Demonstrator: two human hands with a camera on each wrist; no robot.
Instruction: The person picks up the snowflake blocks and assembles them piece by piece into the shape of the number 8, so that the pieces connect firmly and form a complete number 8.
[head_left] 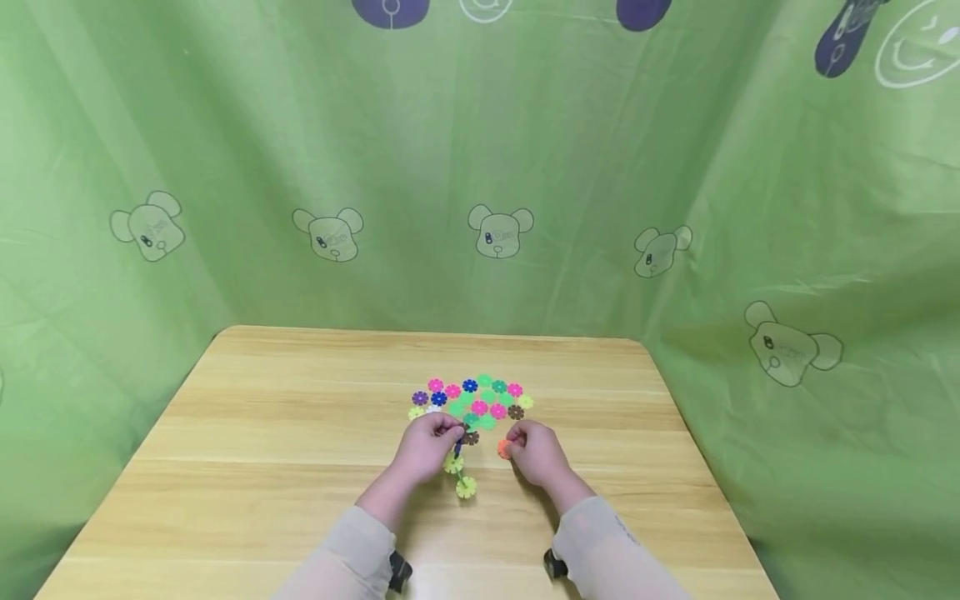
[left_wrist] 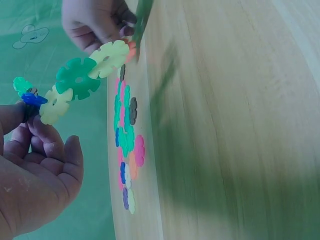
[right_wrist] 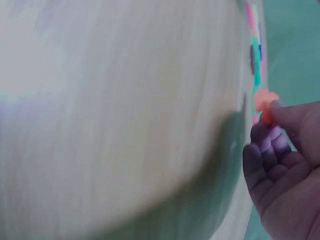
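My left hand (head_left: 427,448) pinches a chain of interlocked plastic snowflake discs between thumb and fingertips. In the left wrist view a blue disc (left_wrist: 34,99) sits at the fingertips, followed by a yellow disc (left_wrist: 54,106), a green disc (left_wrist: 78,79) and another yellow disc (left_wrist: 109,59). A small light green disc (left_wrist: 22,85) is on the chain's other side. Fingers partly hide a dark piece there. Apart from the chain in the head view, my right hand (head_left: 538,454) pinches an orange snowflake disc (right_wrist: 266,100) at its edge between thumb and finger.
Loose snowflake discs (head_left: 479,407) in pink, green, blue, brown and other colours lie grouped flat beyond the hands. They rest on a wooden table (head_left: 300,400). Green printed curtain (head_left: 420,275) hangs around the back and sides.
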